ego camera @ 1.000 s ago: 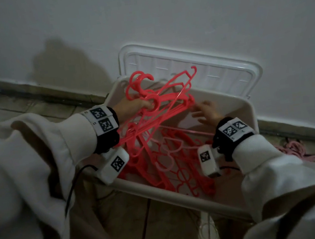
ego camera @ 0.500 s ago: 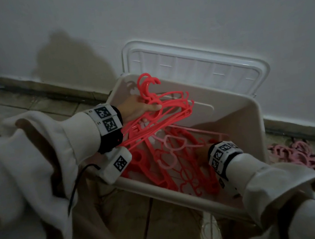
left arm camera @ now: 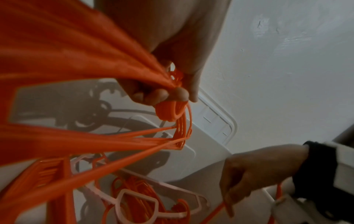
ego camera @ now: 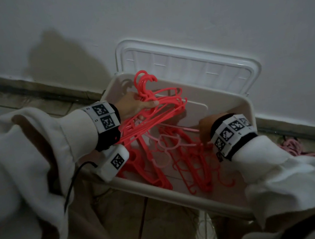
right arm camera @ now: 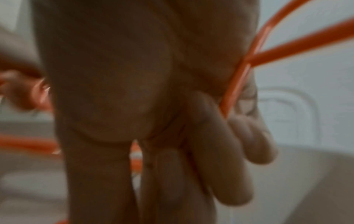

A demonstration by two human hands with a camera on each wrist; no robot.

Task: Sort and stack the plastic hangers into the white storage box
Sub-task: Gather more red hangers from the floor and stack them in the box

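Against white wall, left hand (ego camera: pixel 134 106) still grips hangers (ego camera: pixel 157 107) (right hand (ego camera: pixel 205 131), lifted, pinches one).

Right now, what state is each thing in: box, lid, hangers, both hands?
white storage box: open, holding loose hangers.
lid: off, leaning against the wall behind the box.
bundle of red hangers: gripped near the hooks, held over the box.
loose hangers: jumbled in the box.
left hand: grips the bundle.
right hand: down in the box, fingers round one red hanger.
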